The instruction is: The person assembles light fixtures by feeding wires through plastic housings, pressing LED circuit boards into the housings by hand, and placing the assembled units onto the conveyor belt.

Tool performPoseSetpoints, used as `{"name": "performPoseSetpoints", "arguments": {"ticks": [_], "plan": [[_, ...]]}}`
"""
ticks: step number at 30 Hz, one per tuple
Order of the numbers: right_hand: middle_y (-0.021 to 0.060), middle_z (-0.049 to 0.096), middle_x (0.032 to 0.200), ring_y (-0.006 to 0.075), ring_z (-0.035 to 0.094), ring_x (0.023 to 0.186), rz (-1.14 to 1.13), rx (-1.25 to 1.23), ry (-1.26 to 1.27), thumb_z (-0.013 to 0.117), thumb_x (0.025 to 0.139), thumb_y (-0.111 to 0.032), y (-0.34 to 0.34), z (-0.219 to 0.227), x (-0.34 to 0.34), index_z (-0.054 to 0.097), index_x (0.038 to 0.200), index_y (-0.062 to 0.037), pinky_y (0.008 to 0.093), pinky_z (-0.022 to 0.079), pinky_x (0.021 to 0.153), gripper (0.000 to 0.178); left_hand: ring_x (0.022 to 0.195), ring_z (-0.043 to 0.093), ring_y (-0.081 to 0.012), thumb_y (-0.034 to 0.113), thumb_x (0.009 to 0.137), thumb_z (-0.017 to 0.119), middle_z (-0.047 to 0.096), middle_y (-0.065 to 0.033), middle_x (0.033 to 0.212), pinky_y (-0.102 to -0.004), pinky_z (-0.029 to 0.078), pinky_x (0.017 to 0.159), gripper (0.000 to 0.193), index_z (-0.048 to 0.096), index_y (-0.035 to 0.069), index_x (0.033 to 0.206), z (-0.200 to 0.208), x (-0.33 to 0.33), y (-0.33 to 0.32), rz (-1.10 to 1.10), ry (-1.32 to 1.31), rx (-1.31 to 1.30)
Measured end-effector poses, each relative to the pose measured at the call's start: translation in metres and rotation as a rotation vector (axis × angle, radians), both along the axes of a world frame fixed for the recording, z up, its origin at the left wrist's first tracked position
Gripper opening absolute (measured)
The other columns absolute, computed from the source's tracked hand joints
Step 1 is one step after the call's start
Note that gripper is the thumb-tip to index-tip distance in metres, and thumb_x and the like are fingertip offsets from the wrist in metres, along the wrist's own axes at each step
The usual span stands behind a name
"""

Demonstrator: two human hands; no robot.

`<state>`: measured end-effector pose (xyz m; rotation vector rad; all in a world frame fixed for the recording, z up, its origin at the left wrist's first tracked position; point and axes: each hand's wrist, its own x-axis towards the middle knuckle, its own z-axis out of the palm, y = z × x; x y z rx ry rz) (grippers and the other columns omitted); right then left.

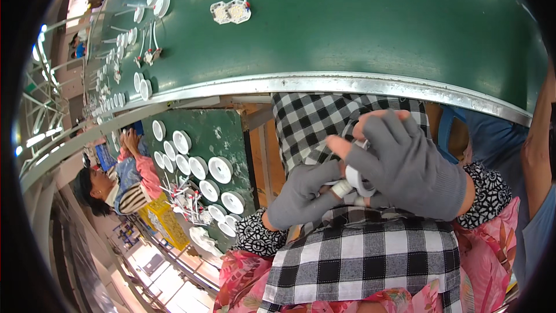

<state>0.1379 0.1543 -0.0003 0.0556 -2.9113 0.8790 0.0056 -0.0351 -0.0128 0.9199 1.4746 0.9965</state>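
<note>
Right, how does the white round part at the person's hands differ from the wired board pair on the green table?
The round part is between the left hand and right hand; the board pair lies on the green table.
The round part has a curved rim; the board pair has angular outlines.
Both look whitish.

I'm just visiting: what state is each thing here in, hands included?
Right hand: gloved, curled around the white round part
Left hand: gloved, bent toward that part; grip partly hidden
White round part: held, mostly covered
White dishes: spread out, some touching
Wired pieces: heaped, tangled
Checkered cloth: draped, wrinkled
</note>
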Motion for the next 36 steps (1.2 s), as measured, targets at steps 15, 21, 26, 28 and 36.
{"name": "performPoseSetpoints", "arguments": {"ticks": [15, 21, 26, 28, 36], "plan": [[0.0075, 0.050, 0.105, 0.0186, 0.053, 0.100, -0.048, -1.361, -0.320, 0.081, 0.068, -0.033, -0.049, -0.066, 0.064, 0.051, 0.116, -0.0060, 0.0314, 0.041, 0.090, 0.063, 0.069, 0.049, -0.0150, 0.043, 0.102, 0.046, 0.051, -0.0050, 0.070, -0.0276, 0.039, 0.066, 0.054, 0.046, 0.006, 0.062, -0.012, 0.035, -0.017, 0.301, -0.977, 0.074], [0.0068, 0.051, 0.106, 0.0173, 0.052, 0.100, -0.177, -1.545, -0.479, 0.081, 0.066, -0.036, -0.060, -0.067, 0.071, 0.051, 0.115, -0.0054, 0.0301, 0.041, 0.090, 0.065, 0.058, 0.044, -0.0142, 0.035, 0.106, 0.037, 0.049, -0.0043, 0.060, -0.0291, 0.035, 0.059, 0.056, 0.042, 0.006, 0.059, -0.001, 0.035, -0.016, 0.339, -0.723, -0.160], [0.0063, 0.051, 0.106, 0.0168, 0.053, 0.097, -0.196, -1.629, -0.535, 0.081, 0.065, -0.043, -0.060, -0.061, 0.066, 0.049, 0.117, -0.0055, 0.0301, 0.044, 0.086, 0.072, 0.061, 0.048, -0.0146, 0.029, 0.105, 0.041, 0.051, -0.0037, 0.062, -0.0286, 0.037, 0.060, 0.050, 0.044, 0.005, 0.061, -0.004, 0.020, -0.016, 0.248, -0.747, -0.194], [0.0055, 0.051, 0.106, 0.0157, 0.054, 0.094, -0.229, -1.427, -0.570, 0.082, 0.065, -0.045, -0.052, -0.051, 0.055, 0.047, 0.118, -0.0063, 0.0296, 0.045, 0.084, 0.074, 0.062, 0.050, -0.0148, 0.027, 0.103, 0.046, 0.054, -0.0042, 0.066, -0.0285, 0.039, 0.060, 0.045, 0.045, 0.005, 0.064, -0.001, 0.005, -0.015, 0.157, -0.736, -0.174], [0.0145, 0.051, 0.109, 0.0249, 0.057, 0.100, -0.486, -1.095, -0.386, 0.080, 0.069, -0.054, -0.030, -0.035, 0.013, 0.042, 0.124, -0.0026, 0.0367, 0.048, 0.086, 0.084, 0.117, 0.049, -0.0354, 0.043, 0.062, 0.081, 0.049, -0.0201, 0.123, -0.0515, 0.033, 0.102, 0.082, 0.047, -0.002, 0.121, 0.015, 0.013, 0.012, -0.118, 0.935, 0.074]]}}
